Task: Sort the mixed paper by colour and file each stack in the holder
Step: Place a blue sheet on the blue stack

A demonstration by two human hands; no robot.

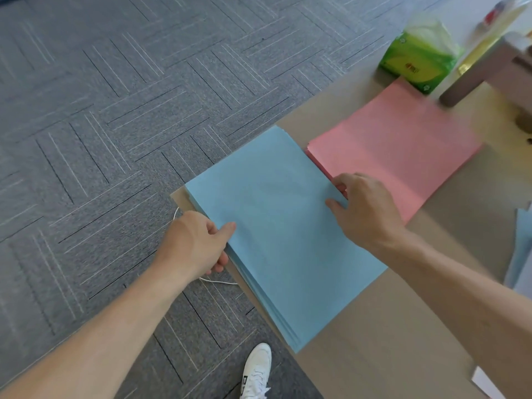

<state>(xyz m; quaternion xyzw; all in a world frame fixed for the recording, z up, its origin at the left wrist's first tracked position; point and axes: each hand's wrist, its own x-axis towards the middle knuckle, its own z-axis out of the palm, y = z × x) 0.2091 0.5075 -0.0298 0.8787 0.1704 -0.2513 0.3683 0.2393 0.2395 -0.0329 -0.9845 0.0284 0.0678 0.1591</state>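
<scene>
gripping blue stack (282, 234) at both long edges; left hand (195, 243) pinching left edge, thumb on top, fingers (220, 262) curled beneath; right hand (365, 208) clamping right edge, fingertips tucked against pink stack (394, 151); lying at worktop (374, 341) corner, overhanging floor (100, 139) slightly, fanning along near edge; risking loose lower sheets slipping out on lifting, dropping to floor; risking snagging pink sheets, remixing colours; holder not identifiable here

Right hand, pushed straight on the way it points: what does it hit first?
The blue stack: the right hand already pinches its right edge. Beyond lies only blue paper, then, as far as depth shows, the edge of the table and the carpet.
</scene>
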